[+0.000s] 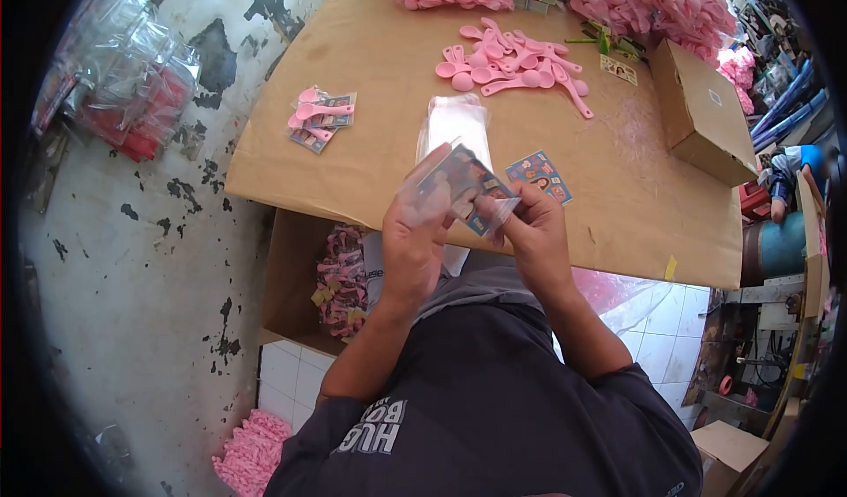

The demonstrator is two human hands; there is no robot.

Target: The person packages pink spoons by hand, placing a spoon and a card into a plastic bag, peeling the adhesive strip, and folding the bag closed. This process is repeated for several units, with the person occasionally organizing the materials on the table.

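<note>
Over the table's near edge, my left hand point(416, 246) pinches a clear plastic bag point(426, 199). A printed card point(463, 186) with blue and coloured pictures shows through and beside the film, partly covered by it. On the card's right end, my right hand point(534, 232) is closed, thumb on top. Just beyond the hands lies a stack of clear plastic bags point(457, 125). Another printed card point(540, 178) rests flat behind my right hand. Farther off is a loose heap of pink spoons point(516, 60). Several packed spoons with cards point(319, 116) lie at the left.
The brown-covered table point(300, 171) has bulk piles of pink spoons point(653, 7) at the back. A cardboard box point(701, 113) stands at the right edge. Below the near edge, an open carton point(291, 276) holds packed spoons point(340, 276). A person point(785, 175) is at the far right.
</note>
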